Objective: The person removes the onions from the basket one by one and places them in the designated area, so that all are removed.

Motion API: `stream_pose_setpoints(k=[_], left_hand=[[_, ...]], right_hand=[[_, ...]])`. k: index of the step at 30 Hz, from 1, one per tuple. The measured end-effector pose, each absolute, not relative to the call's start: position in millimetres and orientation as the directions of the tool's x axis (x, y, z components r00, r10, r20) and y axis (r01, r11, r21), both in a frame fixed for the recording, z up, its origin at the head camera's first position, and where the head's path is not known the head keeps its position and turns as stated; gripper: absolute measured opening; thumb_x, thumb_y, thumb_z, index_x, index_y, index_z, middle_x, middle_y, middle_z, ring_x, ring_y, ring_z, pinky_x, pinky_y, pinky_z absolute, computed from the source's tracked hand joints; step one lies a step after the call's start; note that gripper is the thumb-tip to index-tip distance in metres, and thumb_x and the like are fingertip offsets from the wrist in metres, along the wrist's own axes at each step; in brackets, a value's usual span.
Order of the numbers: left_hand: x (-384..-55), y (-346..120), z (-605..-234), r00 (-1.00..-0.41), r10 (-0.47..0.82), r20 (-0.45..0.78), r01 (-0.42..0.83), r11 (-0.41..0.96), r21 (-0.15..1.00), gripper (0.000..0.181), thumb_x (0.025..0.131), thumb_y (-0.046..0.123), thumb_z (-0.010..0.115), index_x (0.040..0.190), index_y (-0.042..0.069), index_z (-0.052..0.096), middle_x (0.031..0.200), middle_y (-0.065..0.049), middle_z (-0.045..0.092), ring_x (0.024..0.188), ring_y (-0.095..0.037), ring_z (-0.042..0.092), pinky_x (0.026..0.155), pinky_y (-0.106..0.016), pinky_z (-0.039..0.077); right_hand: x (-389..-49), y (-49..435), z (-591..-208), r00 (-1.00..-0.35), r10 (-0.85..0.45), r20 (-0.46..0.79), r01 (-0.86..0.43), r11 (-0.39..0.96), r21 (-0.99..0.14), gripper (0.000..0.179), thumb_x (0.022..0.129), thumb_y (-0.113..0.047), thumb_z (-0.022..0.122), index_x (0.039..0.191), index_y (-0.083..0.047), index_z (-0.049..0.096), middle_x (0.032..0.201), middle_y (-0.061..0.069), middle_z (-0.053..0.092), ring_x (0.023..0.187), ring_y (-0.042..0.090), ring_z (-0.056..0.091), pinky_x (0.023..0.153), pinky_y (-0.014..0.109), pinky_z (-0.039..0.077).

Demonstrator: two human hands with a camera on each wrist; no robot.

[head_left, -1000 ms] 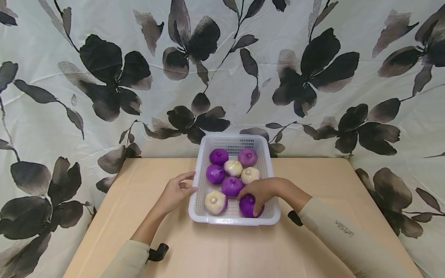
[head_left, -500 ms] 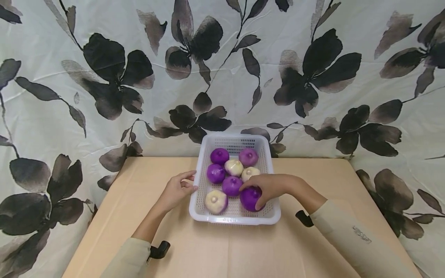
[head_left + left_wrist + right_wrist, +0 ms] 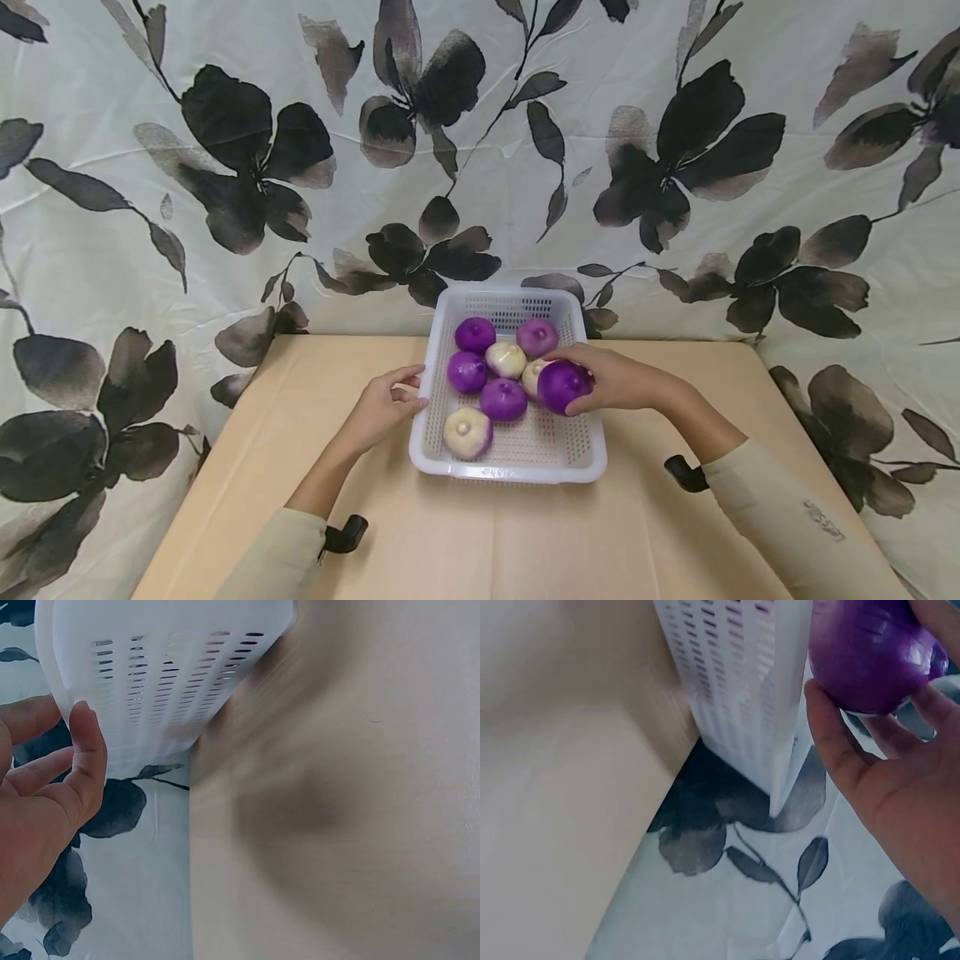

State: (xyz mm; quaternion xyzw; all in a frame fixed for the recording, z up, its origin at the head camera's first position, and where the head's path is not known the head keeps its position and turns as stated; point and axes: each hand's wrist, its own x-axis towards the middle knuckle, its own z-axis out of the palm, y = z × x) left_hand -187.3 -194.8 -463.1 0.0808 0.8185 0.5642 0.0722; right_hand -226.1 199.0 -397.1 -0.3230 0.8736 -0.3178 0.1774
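Note:
A white perforated plastic basket [image 3: 431, 454] holds several glossy round onions, some deep purple, others cream with purple sides. At its left side, my left hand [image 3: 386, 412] pinches the rim between thumb and fingers, as the left wrist view shows close up. My right hand [image 3: 626, 379] grips a purple onion [image 3: 564, 387] above the basket's right side; the same onion [image 3: 877, 656] shows beside the basket rim in the right wrist view. The held onion partly covers a cream onion [image 3: 531, 377]. A purple onion [image 3: 503, 400] and a cream-and-purple onion [image 3: 468, 433] lie nearer the front.
The basket stands on a light wooden table [image 3: 480, 542], near its far edge. Behind hangs a white cloth [image 3: 540, 250] with dark floral print. Further purple onions [image 3: 475, 335] sit at the basket's back. A black strap device [image 3: 345, 535] is on the left wrist.
My right hand has lifted the purple onion from the basket's front right corner, up and toward the back right. The left hand stays at the basket's left rim.

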Motion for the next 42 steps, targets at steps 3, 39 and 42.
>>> stream_pose_setpoints(k=[3,39,42], left_hand=[[-188,-193,-462,-0.974,0.224,-0.029,0.051,0.342,0.938,0.060,0.092,-0.003,0.070,0.148,-0.007,0.049,0.124,-0.027,0.057,0.088,-0.020,0.068,0.074,-0.021,0.061],[-187,-193,-462,-0.974,0.222,-0.047,0.031,0.336,0.941,0.060,0.093,-0.003,0.069,0.148,-0.008,0.047,0.124,-0.027,0.056,0.088,-0.020,0.068,0.075,-0.024,0.063],[-187,-193,-461,-0.974,0.221,-0.042,0.036,0.338,0.940,0.059,0.093,-0.003,0.069,0.148,-0.008,0.048,0.124,-0.027,0.056,0.088,-0.019,0.068,0.075,-0.026,0.063]], right_hand=[[-226,209,-396,-0.773,-0.629,-0.083,-0.414,0.599,-0.685,0.080,0.083,-0.029,0.087,0.150,-0.012,0.048,0.145,0.016,0.055,0.128,0.035,0.059,0.104,0.053,0.056],[-280,281,-462,-0.987,-0.153,0.044,-0.139,0.696,-0.705,0.079,0.090,-0.021,0.080,0.151,0.007,0.038,0.149,0.036,0.044,0.134,0.053,0.047,0.113,0.067,0.042],[-285,280,-473,-0.992,-0.125,0.021,-0.101,0.680,-0.726,0.078,0.090,-0.020,0.079,0.150,0.008,0.037,0.148,0.036,0.045,0.133,0.054,0.048,0.113,0.066,0.042]])
